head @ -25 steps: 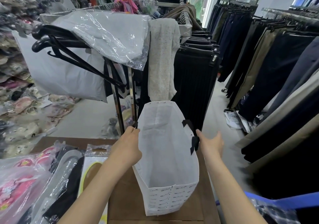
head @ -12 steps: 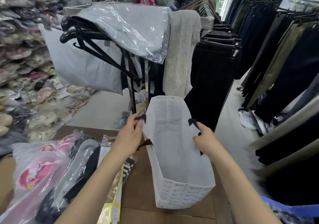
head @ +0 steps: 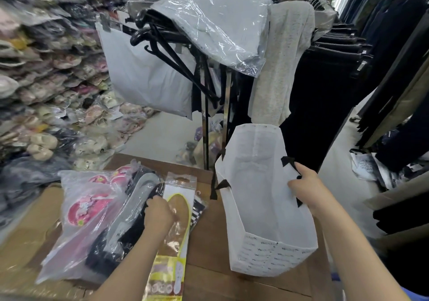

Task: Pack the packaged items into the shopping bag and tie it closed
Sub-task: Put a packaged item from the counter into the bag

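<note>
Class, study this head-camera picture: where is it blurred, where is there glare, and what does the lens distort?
Head view: motion blur smears the stacked packets at left; glare streaks the clear plastic cover; the wide lens bows the trouser racks; shopping bag and right hand are sharp.

White shopping bag [head: 262, 198]: matt non-woven cloth, faintly fibrous; black ribbon ties [head: 290, 163]: cloth. Brown table [head: 209, 249]: wood, visible grain, dull sheen. Toward its left side, insole packet [head: 178, 210], slipper pack [head: 88, 207]: clear glossy plastic film, crinkled, glare-streaked. Beyond far edge, rack pole [head: 228, 105]: shiny metal. Black hangers [head: 162, 43]: glossy plastic.
</note>
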